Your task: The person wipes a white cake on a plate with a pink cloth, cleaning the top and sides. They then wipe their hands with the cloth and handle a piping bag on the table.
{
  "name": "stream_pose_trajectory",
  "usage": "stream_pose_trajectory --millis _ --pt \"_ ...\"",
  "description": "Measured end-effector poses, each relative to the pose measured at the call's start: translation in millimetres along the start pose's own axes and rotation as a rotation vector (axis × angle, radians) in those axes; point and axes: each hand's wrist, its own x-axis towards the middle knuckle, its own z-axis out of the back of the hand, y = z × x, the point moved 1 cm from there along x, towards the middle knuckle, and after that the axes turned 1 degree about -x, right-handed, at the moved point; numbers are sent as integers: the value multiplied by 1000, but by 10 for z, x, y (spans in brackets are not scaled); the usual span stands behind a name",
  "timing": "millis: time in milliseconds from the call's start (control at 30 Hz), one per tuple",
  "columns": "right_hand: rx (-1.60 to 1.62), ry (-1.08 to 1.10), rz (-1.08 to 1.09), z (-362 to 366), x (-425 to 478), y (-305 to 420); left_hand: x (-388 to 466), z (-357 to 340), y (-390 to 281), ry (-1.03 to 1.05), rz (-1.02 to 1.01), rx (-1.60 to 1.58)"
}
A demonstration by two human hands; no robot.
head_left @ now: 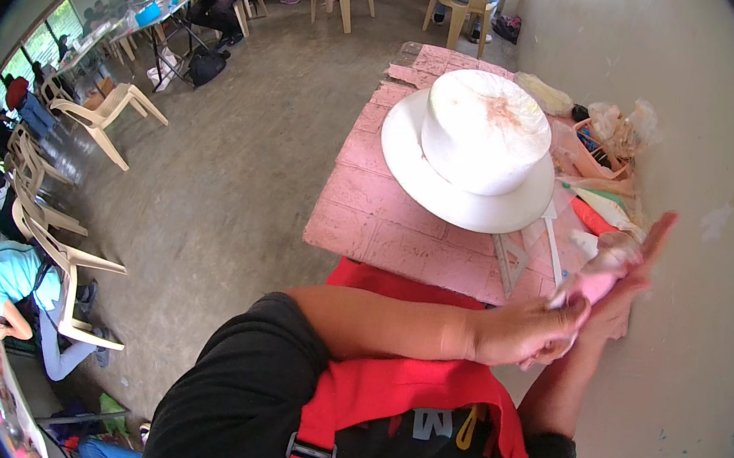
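Note:
My left hand (535,333) is closed on a soft pink-and-white thing (595,285), blurred by motion; I cannot tell whether it is cloth or a bag. It lies against my right hand (628,289), whose fingers stretch out apart toward the wall. Beyond both hands, a white cylindrical cake or cake form (485,147) stands on a round white stand (438,196), with reddish-brown smears on its top. Nearer me lie a triangular white scraper (507,264) and a long white tool (553,247). Filled piping bags, one red (591,217) and one white (607,205), rest farther right.
The pink brick-patterned table (356,207) meets a wall (676,373) on my right. An orange plastic basket (596,153) and clear plastic bags (640,124) crowd its far right side. Plastic chairs (108,118) and people at other tables (154,8) are across the room.

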Motion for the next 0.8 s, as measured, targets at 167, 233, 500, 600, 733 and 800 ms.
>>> stream_pose_trajectory --millis 167,233,500,600,733,800 --pt "139 -44 -67 -32 -96 68 -81 -147 -108 22 -181 28" --pt "134 3 -43 -76 -243 72 -92 -72 -43 63 -281 156" --pt "-58 103 -165 -299 -612 406 -149 106 -27 -159 -217 80" --pt "-74 180 -36 -199 -478 451 -164 27 -152 -113 -245 36" --pt "-26 -4 -1 -156 -100 635 -179 -26 -172 69 -183 109" --pt "-22 13 40 -152 -95 617 -183 -41 -118 86 -201 116"
